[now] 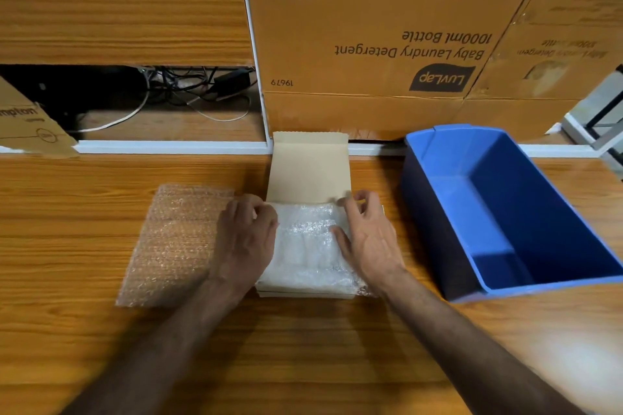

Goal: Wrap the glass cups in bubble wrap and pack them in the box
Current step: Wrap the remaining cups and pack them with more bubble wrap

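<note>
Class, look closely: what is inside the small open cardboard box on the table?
The small tan cardboard box is filled with white bubble wrap, with the left hand and right hand at its sides. Whether glass cups lie inside the wrap cannot be seen.

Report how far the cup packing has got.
Looks done: bubble-wrapped bundles fill the small box; the cups themselves cannot be made out. In hand: the left hand and right hand are at the box's sides, near the raised lid. Left: closing the lid. One spare bubble wrap sheet lies beside the box; the blue bin looks empty.
</note>
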